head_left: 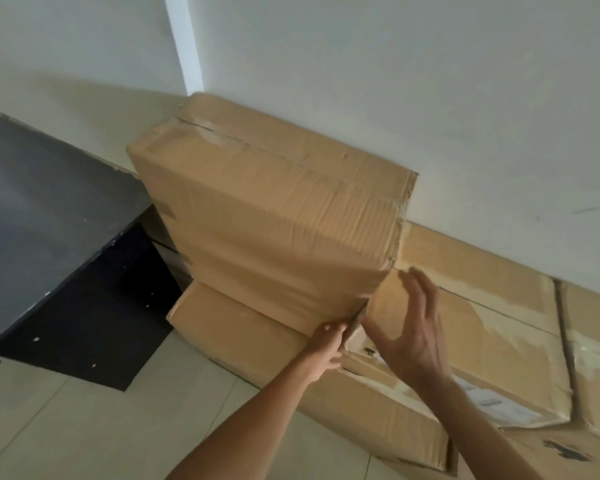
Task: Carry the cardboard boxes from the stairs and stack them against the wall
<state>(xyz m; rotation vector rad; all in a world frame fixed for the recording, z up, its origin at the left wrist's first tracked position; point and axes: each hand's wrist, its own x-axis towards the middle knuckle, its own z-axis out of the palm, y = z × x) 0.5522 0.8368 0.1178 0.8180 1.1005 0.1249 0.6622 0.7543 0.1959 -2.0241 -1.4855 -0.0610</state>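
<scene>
A tall stack of brown cardboard boxes (267,216) stands against the white wall. It rests on a long low cardboard box (250,341) lying on the floor. My left hand (326,348) grips the near bottom corner of the stack, fingers curled at its edge. My right hand (413,327) hovers just right of that corner with fingers spread and straight, holding nothing. To the right, another flat cardboard box (492,327) lies against the wall with peeling tape and a white label.
A dark grey slab-like surface (49,209) and a black mat (94,327) sit to the left of the stack. The floor (84,427) in front is pale tile. The white wall (395,81) runs behind all the boxes.
</scene>
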